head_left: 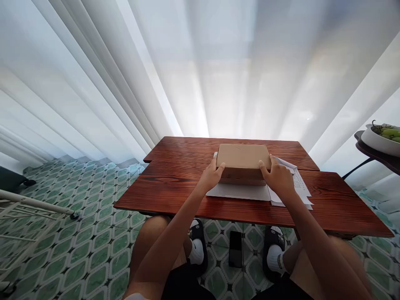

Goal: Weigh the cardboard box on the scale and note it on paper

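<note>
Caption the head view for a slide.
Both hands hold a cardboard box by its sides near papers on a wooden table.

hands (211,175) holding brown box (243,156) | white papers (300,187) beside | wooden table (168,183) | phone (235,249) on tiled floor (101,233)

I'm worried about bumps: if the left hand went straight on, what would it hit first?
Probably the brown box: the left hand touches its left side and points forward and inward, though exact depth is unclear.
</note>
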### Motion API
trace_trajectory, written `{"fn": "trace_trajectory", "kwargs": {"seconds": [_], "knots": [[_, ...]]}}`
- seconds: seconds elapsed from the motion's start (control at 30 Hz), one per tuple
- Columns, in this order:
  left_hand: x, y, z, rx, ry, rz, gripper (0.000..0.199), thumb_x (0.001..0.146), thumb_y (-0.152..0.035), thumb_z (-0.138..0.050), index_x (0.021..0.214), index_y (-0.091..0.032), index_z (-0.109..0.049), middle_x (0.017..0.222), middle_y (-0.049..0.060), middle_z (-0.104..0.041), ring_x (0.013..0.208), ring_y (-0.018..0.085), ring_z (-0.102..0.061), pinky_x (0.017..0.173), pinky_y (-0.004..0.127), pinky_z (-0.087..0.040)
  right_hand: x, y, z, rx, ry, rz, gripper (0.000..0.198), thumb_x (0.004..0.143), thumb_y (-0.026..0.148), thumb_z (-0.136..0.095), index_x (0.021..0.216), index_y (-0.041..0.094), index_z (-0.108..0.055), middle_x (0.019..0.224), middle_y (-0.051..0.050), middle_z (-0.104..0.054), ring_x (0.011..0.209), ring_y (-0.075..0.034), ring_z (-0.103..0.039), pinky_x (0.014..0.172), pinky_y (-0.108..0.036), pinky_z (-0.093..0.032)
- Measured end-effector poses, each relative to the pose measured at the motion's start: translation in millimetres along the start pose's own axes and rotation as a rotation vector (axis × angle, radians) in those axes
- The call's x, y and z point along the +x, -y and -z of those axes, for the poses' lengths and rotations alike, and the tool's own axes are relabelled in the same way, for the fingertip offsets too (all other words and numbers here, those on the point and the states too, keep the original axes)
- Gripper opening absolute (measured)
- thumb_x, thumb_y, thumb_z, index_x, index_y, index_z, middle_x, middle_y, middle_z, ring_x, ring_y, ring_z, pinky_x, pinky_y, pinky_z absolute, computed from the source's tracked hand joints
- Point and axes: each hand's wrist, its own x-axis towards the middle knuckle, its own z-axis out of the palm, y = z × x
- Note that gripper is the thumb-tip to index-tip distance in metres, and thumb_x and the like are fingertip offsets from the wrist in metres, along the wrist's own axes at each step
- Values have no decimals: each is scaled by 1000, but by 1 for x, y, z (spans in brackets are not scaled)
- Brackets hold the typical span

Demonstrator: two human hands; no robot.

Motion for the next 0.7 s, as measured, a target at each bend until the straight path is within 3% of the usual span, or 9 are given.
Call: {"fn": "trace_trajectory", "kwargs": {"seconds": [0.27, 0.5, 0.7], "knots": [[-2, -2, 2, -6, -45, -7, 70, 95, -49, -39, 157, -18, -28, 157, 13, -42, 145, 34, -40, 118, 49, -31, -4, 2, 1, 51, -67, 62, 78, 100, 60, -29, 158, 9, -23, 81, -13, -70, 78, -34, -67, 73, -41, -48], [-7, -4, 17, -27, -80, -49, 67, 96, -48, -38, 156, -21, -31, 156, 11, -44, 143, 33, -41, 116, 48, -33, -10, 8, 3, 148, -92, 124, 77, 98, 66, -29, 157, 16, -27, 79, -9, -68, 73, -31, -65, 69, -37, -45], [-9, -5, 36, -58, -126, -62, 65, 96, -48, -38, 155, -20, -33, 155, 11, -46, 142, 33, -42, 117, 49, -32, -14, 20, 6, 242, -84, 190, 76, 94, 70, -38, 153, 22, -36, 65, -2, -60, 64, -28, -60, 67, -37, -44]]}}
